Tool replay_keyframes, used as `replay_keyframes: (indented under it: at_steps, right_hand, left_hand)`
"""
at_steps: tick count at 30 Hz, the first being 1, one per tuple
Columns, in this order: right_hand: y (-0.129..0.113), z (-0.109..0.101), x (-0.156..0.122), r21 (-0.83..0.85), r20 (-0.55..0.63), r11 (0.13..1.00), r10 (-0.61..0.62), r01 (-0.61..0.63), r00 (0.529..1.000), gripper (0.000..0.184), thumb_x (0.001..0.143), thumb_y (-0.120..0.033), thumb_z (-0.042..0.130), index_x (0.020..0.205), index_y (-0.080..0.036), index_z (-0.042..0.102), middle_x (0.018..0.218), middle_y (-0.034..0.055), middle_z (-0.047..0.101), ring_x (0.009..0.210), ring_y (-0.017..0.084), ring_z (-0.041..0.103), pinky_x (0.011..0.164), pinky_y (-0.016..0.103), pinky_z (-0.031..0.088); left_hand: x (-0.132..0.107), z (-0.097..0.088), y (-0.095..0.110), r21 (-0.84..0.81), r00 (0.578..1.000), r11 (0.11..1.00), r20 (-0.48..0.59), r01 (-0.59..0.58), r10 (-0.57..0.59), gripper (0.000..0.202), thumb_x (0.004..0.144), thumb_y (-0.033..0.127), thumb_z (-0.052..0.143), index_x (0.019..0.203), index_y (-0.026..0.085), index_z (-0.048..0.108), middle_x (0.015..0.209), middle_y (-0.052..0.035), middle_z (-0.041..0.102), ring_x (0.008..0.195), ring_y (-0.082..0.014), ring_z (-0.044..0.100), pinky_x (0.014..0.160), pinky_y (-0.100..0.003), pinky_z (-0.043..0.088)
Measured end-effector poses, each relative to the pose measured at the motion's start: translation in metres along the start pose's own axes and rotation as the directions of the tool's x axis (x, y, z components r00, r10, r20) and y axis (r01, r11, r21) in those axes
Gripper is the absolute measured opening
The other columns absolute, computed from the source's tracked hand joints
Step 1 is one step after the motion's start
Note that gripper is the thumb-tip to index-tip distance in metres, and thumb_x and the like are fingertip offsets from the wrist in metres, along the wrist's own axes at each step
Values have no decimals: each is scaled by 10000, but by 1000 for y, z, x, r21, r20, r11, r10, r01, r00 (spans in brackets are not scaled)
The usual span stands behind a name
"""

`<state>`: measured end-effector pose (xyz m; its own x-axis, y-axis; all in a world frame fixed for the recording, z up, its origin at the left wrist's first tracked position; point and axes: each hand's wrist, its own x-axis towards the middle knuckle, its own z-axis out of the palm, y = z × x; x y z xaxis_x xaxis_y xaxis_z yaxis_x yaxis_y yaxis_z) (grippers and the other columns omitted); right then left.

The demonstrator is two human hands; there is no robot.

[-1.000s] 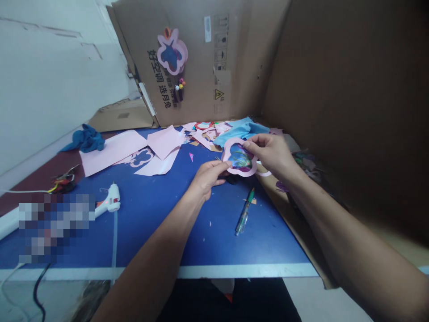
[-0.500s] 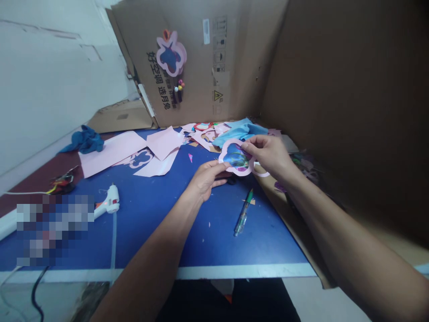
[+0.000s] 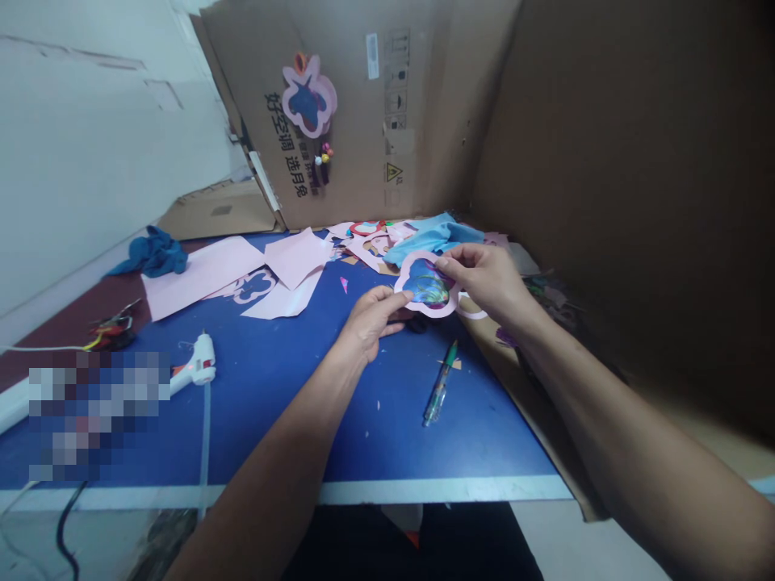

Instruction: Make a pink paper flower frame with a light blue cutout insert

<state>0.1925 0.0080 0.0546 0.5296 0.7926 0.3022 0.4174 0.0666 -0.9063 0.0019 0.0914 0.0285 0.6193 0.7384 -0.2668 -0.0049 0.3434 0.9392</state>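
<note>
A pink scalloped paper frame (image 3: 402, 284) with a shiny, blue-green see-through middle is held above the blue table. My left hand (image 3: 372, 319) pinches its lower left edge between thumb and fingers. At its upper right edge, my right hand (image 3: 484, 278) grips it with thumb and forefinger. Something black, partly hidden, lies under the frame by my left fingers. A pen (image 3: 441, 383) with a green end lies on the table below my hands. Just right of the frame, a pink cut-out ring (image 3: 472, 307) rests on the cardboard.
A white glue gun (image 3: 203, 360) lies at the left, near wires and a blurred patch. Pink paper sheets (image 3: 206, 270) and a light blue cloth (image 3: 439, 236) lie at the back. Cardboard walls (image 3: 436, 105) stand behind and right; a similar pink ornament (image 3: 308, 101) hangs there.
The paper frame has tilted very slightly, and the coloured reflections in its middle have shifted. Both hands keep their grip in nearly the same place.
</note>
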Motion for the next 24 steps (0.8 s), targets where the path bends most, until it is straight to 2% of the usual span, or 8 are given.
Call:
replay_keyframes:
  at_steps: [2, 4, 6, 10, 13, 17, 21, 24]
  right_hand:
    - [-2, 0, -1, -3, 6, 1000, 1, -1, 1000, 315, 814, -501, 855, 769, -216, 731, 725, 45, 739, 625, 185, 621, 569, 308, 477]
    - [-4, 1, -3, -8, 22, 1000, -3, 3, 1000, 319, 818, -507, 850, 777, -212, 735, 730, 48, 744, 636, 188, 629, 576, 309, 489]
    - [-6, 3, -5, -10, 39, 1000, -17, 17, 999, 319, 824, -511, 839, 774, -213, 736, 732, 48, 747, 649, 192, 638, 584, 309, 500]
    - [-8, 6, -7, -1, 69, 999, -45, 45, 997, 320, 822, -516, 836, 778, -215, 736, 737, 46, 748, 653, 192, 635, 597, 313, 505]
    - [-7, 7, -7, -3, 59, 999, -43, 43, 997, 309, 825, -507, 834, 781, -216, 743, 734, 43, 748, 651, 192, 629, 601, 315, 501]
    - [-5, 7, -7, -2, 59, 998, -55, 55, 997, 258, 850, -453, 817, 787, -210, 757, 741, 41, 746, 657, 188, 633, 619, 313, 494]
    - [-2, 6, -7, -21, 104, 998, -58, 60, 993, 304, 856, -498, 826, 793, -211, 749, 740, 36, 735, 655, 190, 627, 617, 314, 484]
    - [-2, 7, -8, -24, 162, 997, -64, 68, 985, 358, 852, -557, 823, 795, -213, 743, 742, 39, 733, 653, 193, 626, 603, 315, 477]
  left_hand:
    - [2, -2, 1, -3, 995, 998, -75, -65, 65, 349, 777, 333, 915, 1004, 249, 664, 969, -36, 795, 916, -213, 751, 951, -411, 537]
    - [4, -4, 1, -18, 994, 995, -60, -97, 96, 443, 761, 313, 931, 1117, 268, 670, 993, -39, 802, 906, -214, 754, 920, -398, 553]
    - [4, -4, 0, -27, 997, 997, 41, -71, 72, 458, 764, 304, 932, 1154, 252, 698, 1005, -60, 812, 870, -210, 763, 883, -381, 572]
    - [2, 0, -5, 6, 977, 1000, 212, 24, -24, 298, 804, 281, 911, 1032, 175, 752, 923, -105, 819, 770, -187, 771, 796, -327, 593]
    - [1, 2, -7, 18, 983, 999, 181, 39, -42, 212, 833, 217, 876, 996, 167, 750, 864, -103, 817, 742, -185, 777, 751, -303, 593]
    - [2, 0, -6, 33, 991, 999, 131, 24, -28, 267, 805, 219, 911, 1016, 175, 754, 869, -94, 819, 727, -183, 775, 763, -315, 597]
    - [4, -3, -3, -56, 987, 997, 145, -57, 64, 375, 758, 271, 952, 1080, 189, 779, 996, -84, 826, 802, -188, 776, 833, -351, 613]
    - [5, -5, 0, -125, 978, 985, 156, -121, 140, 352, 770, 256, 925, 1089, 172, 801, 995, -83, 823, 815, -186, 767, 845, -349, 615]
